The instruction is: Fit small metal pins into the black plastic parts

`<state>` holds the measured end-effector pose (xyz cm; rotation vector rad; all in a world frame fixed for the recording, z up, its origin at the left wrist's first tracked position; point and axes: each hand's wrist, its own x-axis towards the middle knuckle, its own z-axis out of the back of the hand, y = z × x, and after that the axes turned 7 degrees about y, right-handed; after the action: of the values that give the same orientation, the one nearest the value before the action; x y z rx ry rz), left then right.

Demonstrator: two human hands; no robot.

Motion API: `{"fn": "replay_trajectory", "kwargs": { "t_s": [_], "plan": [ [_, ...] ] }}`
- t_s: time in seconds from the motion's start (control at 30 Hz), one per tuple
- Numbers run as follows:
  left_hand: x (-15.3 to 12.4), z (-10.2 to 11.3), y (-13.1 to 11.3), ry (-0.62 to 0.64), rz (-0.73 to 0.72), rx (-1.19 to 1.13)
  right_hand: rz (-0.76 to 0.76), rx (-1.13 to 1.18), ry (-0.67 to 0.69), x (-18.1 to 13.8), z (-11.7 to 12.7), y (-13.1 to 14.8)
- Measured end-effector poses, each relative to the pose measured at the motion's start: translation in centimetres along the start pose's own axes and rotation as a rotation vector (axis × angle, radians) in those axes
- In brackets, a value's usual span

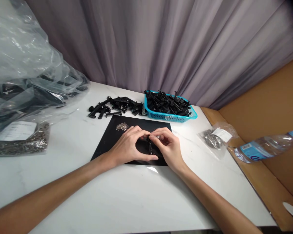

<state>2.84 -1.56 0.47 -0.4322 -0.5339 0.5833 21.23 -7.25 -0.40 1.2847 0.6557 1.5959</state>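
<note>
Both hands meet over a black mat (117, 139) on the white table. My left hand (129, 144) is curled round a thin black plastic part (150, 147) that stands between the two hands. My right hand (168, 146) pinches a small shiny metal piece (157, 136) at the top end of that part. A little heap of small metal pieces (122, 126) lies on the mat's far left corner.
A teal basket (171, 116) full of black parts stands behind the mat, a loose pile of black parts (117, 106) to its left. Big clear bags (21, 78) fill the left side. A small bag of metal bits (216, 138) and a water bottle (263, 148) lie right.
</note>
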Motion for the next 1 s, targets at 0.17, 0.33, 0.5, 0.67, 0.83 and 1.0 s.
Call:
{"fn": "replay_trajectory", "kwargs": {
  "t_s": [0.17, 0.33, 0.5, 0.67, 0.83, 1.0],
  "plan": [
    [-0.1, 0.1, 0.0, 0.003, 0.004, 0.0, 0.112, -0.07, 0.0, -0.2, -0.2, -0.2],
    [-0.1, 0.0, 0.0, 0.003, 0.007, 0.013, 0.103, -0.13, -0.027, -0.2, -0.3, 0.0],
    [-0.1, 0.0, -0.1, 0.002, 0.014, 0.017, 0.181, -0.212, -0.034, -0.6, -0.4, -0.4],
    [-0.1, 0.0, 0.1, 0.007, 0.062, 0.003, 0.267, -0.319, 0.002, -0.8, -0.3, -1.4],
    [-0.1, -0.1, 0.6, 0.08, 0.084, -0.067, 0.297, -0.292, 0.081, -0.7, -0.1, -2.0],
    [-0.2, -0.3, 0.9, 0.124, 0.107, -0.092, 0.289, -0.376, 0.137, -0.5, 0.1, -2.2]
  ]
}}
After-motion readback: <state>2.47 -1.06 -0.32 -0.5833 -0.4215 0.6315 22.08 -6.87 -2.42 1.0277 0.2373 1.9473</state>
